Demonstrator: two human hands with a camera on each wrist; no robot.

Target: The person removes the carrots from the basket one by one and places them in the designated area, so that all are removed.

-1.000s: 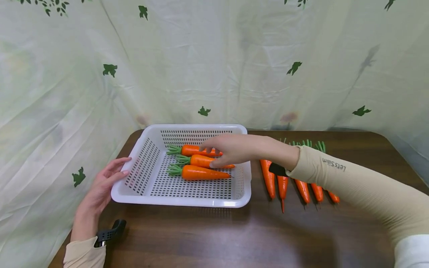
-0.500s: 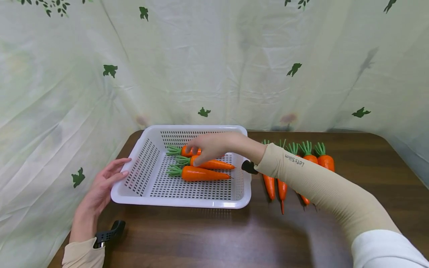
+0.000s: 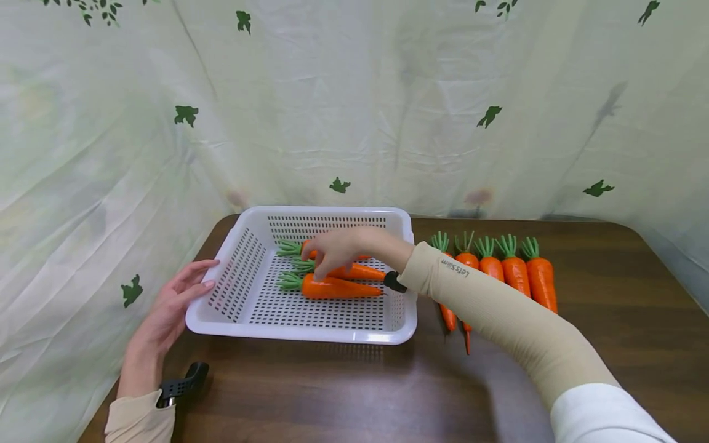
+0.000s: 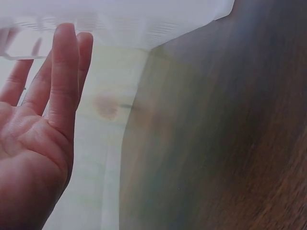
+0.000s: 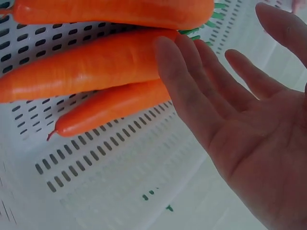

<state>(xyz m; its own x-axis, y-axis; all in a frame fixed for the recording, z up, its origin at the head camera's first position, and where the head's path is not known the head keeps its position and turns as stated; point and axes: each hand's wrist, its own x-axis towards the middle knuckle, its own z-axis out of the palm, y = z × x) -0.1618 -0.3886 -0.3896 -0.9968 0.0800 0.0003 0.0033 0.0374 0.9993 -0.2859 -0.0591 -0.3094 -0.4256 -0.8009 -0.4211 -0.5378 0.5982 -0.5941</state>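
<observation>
A white perforated plastic basket (image 3: 299, 337) sits on the table with three orange carrots inside, leafy ends pointing left. The front carrot (image 3: 343, 288) lies fully in sight, while my right hand partly covers the middle carrot (image 3: 362, 272) and the back carrot (image 3: 362, 257). Over the carrots' thick ends reaches my right hand (image 3: 343, 249), palm down. The right wrist view shows its fingers (image 5: 192, 91) extended and its thumb apart, fingertips right at the middle carrot (image 5: 86, 69). At the basket's left side, my left hand (image 3: 168, 307) rests straight fingers (image 4: 64, 81) against the wall.
To the right of the basket, several more carrots (image 3: 541, 283) lie side by side on the brown wooden table (image 3: 332, 394), partly hidden by my right sleeve (image 3: 487, 314). A pale curtain (image 3: 354, 111) with leaf prints hangs behind the table.
My right hand has moved left along the carrots toward their leafy ends, and its forearm has swung left, uncovering the carrots on the table. The left hand and the basket have stayed put.
</observation>
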